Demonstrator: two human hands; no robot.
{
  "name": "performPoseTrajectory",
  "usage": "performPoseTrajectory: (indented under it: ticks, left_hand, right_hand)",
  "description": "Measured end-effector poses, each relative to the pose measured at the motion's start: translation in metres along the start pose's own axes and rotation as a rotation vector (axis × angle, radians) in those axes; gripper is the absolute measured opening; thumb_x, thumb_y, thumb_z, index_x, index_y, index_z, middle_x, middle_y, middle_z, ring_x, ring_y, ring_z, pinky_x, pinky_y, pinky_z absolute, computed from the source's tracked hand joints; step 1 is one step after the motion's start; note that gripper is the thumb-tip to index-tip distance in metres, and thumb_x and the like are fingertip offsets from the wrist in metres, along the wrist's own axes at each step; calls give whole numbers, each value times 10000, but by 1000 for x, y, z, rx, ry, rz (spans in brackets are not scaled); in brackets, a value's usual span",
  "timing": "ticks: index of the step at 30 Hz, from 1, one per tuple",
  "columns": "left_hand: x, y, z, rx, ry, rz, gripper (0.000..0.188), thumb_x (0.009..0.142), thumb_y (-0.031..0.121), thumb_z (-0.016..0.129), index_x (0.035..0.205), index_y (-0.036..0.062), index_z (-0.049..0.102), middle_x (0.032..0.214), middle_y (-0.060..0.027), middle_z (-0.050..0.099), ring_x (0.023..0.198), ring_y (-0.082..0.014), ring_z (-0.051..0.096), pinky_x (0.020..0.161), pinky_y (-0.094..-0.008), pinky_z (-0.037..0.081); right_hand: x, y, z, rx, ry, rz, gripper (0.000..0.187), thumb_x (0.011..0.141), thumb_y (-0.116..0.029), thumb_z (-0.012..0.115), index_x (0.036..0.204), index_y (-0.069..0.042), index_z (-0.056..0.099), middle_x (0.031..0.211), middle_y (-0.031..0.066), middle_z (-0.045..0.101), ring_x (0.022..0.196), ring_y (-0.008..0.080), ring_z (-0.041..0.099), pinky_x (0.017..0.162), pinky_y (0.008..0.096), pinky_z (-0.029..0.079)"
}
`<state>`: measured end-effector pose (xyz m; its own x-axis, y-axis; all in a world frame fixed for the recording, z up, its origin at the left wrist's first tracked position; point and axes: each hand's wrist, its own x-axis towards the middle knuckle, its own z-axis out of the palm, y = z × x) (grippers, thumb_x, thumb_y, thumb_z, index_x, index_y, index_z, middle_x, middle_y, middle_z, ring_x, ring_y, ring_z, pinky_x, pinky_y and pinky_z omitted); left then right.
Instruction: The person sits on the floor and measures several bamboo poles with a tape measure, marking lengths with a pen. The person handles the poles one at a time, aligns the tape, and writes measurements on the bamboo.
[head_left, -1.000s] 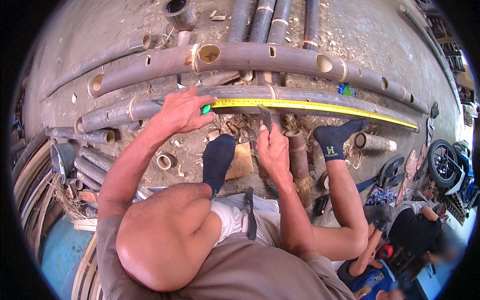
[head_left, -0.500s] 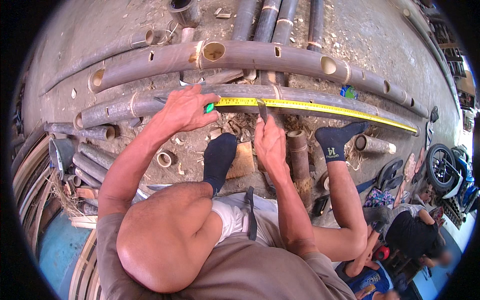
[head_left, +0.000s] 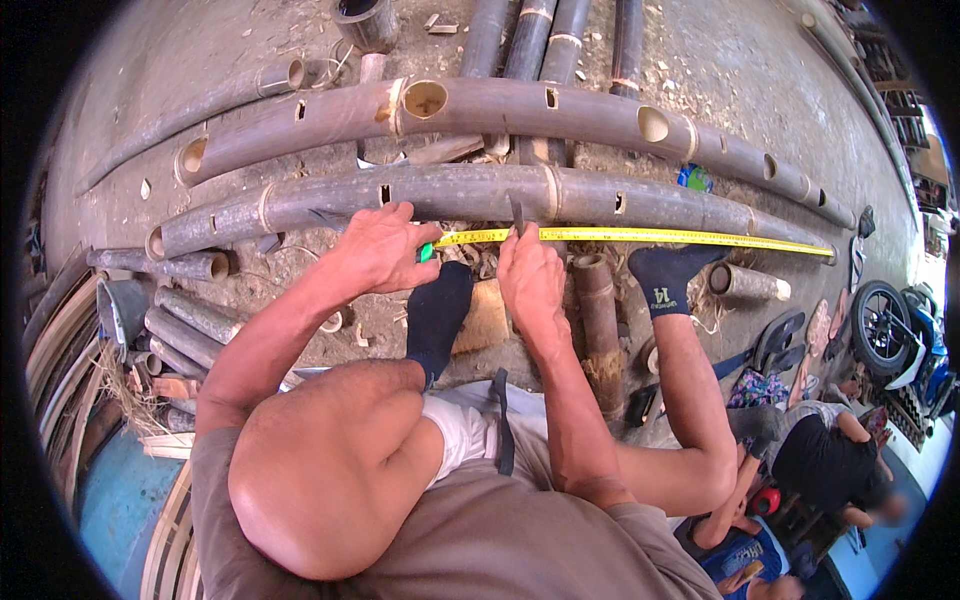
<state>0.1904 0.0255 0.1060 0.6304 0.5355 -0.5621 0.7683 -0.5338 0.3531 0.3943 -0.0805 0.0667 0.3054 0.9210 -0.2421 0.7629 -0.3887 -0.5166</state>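
Note:
A long bamboo pole (head_left: pixel 455 193) with small rectangular slots lies crosswise in front of me. My left hand (head_left: pixel 382 250) is closed around a tape measure, its green end (head_left: pixel 427 252) showing at the fingertips. From there the yellow tape (head_left: pixel 640 235) runs out rightward along the pole's near side to the pole's far right end. My right hand (head_left: pixel 533 275) grips a knife, its dark narrow blade (head_left: pixel 517 212) pointing away from me and touching or overlapping the pole. The knife's handle is hidden in the fist, which is right beside the tape.
Beyond lies a second bamboo pole (head_left: pixel 480 108) with large round holes. A short bamboo piece (head_left: pixel 598 300), wood chips and a board (head_left: pixel 482 318) are near my socked feet. Cut bamboo (head_left: pixel 185 335) is piled left. Other people (head_left: pixel 820 450) and a motorbike (head_left: pixel 885 335) are at right.
The tape has shifted toward me, off the pole's top, uncovering two slots. My left hand moved slightly nearer and right; my right hand, still holding the knife, moved slightly left.

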Motion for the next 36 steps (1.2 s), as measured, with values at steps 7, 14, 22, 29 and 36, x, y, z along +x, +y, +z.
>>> performPoseTrajectory:
  ticks: [7, 14, 22, 29, 36]
  left_hand:
    - [4, -10, 18, 13, 84, 72, 535, 837, 486, 673, 1236, 140, 759, 1040, -261, 671, 1043, -414, 666, 1037, -537, 411]
    - [4, -11, 22, -5, 99, 92, 563, 833, 474, 684, 1258, 111, 752, 1037, -266, 668, 1051, -410, 663, 1063, -512, 401]
    - [2, -12, 21, 14, 109, 87, 560, 834, 463, 695, 1264, 107, 742, 1035, -255, 663, 1032, -401, 658, 1048, -493, 413]
    - [-1, -13, 27, 14, 157, 110, 549, 844, 465, 697, 1263, 112, 736, 1022, -237, 650, 1032, -397, 653, 1037, -493, 416]
    - [1, -12, 20, 4, 94, 91, 537, 851, 468, 693, 1263, 125, 731, 1022, -243, 649, 1039, -405, 652, 1054, -515, 412]
  right_hand:
    - [-30, 22, -6, 23, -136, 52, 311, 1059, -233, 534, 975, 55, 618, 783, 337, 685, 748, 541, 686, 689, 604, 548]
    - [2, 11, -8, 62, -26, -11, 302, 1055, -225, 543, 952, 54, 594, 741, 335, 668, 741, 529, 689, 677, 599, 550]
    - [9, 9, -3, 48, -1, -45, 276, 1045, -212, 557, 946, 45, 585, 758, 327, 679, 739, 530, 691, 677, 604, 549]
    - [9, 6, -7, 35, -35, -36, 277, 1042, -203, 561, 932, 51, 589, 754, 332, 676, 748, 530, 693, 683, 604, 550]
    - [-1, 3, -9, -8, -88, -1, 298, 1043, -233, 566, 957, 50, 608, 768, 332, 687, 761, 529, 700, 699, 594, 563]
